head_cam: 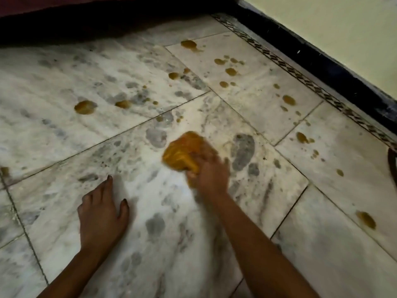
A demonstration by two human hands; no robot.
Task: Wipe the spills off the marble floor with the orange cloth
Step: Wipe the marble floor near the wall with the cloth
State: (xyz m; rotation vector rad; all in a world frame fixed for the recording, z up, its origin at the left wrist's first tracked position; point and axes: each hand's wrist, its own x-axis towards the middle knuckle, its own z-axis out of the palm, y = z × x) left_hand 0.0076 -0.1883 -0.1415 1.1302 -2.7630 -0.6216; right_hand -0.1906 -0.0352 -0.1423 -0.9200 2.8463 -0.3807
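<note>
White, grey-veined marble floor (64,87) fills the head view, dotted with brownish-yellow spills (85,107) toward a dark skirting (322,67) at the upper right. At the middle, the right hand (207,175), blurred, grips the bunched orange cloth (184,150) against the tile. Near it, the left hand (103,208) rests flat with fingers spread.

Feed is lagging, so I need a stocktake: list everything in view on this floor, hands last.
orange cloth: one, orange, bunched on the central tile.
spills: many, yellow-brown, scattered over the far and right tiles.
marble floor: one, white veined grey, fills the view.
border strip: one, dark-and-pale patterned, along the floor's right edge.
skirting: one, black, below the wall.
wall: one, pale cream, top right.
left hand: one, flat on the floor, lower left.
right hand: one, gripping the orange cloth, blurred.
</note>
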